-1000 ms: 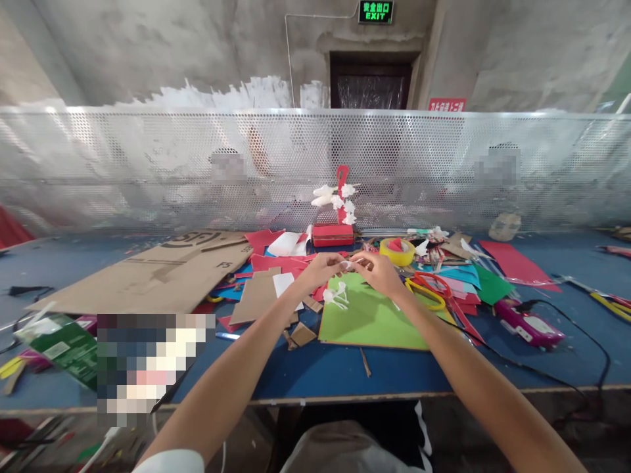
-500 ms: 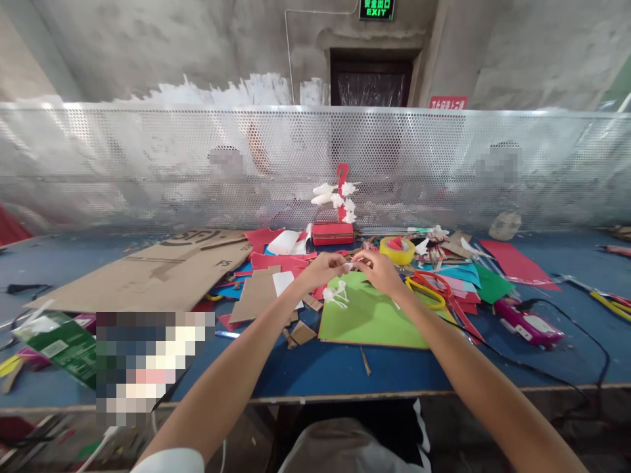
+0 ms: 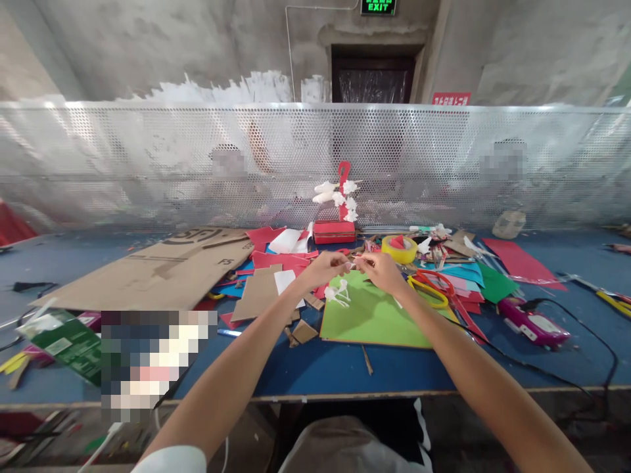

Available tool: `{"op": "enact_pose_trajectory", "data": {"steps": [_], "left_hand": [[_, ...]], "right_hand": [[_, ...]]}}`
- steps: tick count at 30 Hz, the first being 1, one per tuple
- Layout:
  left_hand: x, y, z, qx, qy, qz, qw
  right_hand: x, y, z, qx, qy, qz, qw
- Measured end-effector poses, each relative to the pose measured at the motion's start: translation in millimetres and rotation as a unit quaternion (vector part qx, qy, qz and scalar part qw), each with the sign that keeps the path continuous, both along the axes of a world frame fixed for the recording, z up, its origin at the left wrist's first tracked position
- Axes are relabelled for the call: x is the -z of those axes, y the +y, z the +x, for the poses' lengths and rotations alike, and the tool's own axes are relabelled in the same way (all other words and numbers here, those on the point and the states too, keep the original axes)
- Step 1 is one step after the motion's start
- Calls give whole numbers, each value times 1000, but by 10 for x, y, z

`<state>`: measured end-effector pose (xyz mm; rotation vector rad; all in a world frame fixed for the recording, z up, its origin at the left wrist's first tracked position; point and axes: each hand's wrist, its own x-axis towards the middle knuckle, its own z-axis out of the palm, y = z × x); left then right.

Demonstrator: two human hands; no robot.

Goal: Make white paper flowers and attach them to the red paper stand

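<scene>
My left hand (image 3: 329,269) and my right hand (image 3: 377,268) meet above the far edge of a light green sheet (image 3: 374,318). Both are closed, fingertips pinching a small white piece of paper (image 3: 351,265) between them; its shape is mostly hidden by the fingers. On the sheet's left part lie small white paper pieces with thin stems (image 3: 338,294). Beyond my hands stands a red paper stem with white flowers (image 3: 344,192), rising behind a red case (image 3: 334,232).
Yellow-handled scissors (image 3: 428,292) and a yellow tape roll (image 3: 399,249) lie to the right. A purple device (image 3: 533,322) trails a black cable. Flat cardboard (image 3: 148,272) covers the left, with paper scraps nearer the middle. A perforated metal screen (image 3: 276,164) closes the back.
My fingers have shifted slightly on the white piece and my right hand's grip has turned a little. The whole view has moved slightly; the table's things stay put.
</scene>
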<state>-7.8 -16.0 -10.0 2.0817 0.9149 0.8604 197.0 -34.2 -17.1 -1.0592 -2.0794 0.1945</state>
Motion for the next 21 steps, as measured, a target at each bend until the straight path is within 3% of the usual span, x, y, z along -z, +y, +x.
{"op": "enact_pose_trajectory", "data": {"steps": [8, 14, 21], "left_hand": [[18, 3, -2, -2, 7, -12, 1000], [68, 66, -26, -3, -5, -18, 1000], [91, 96, -11, -6, -17, -18, 1000]], "right_hand": [[11, -2, -5, 21, 2, -72, 997], [6, -22, -16, -57, 50, -52, 996], [40, 9, -21, -57, 51, -36, 996]]}}
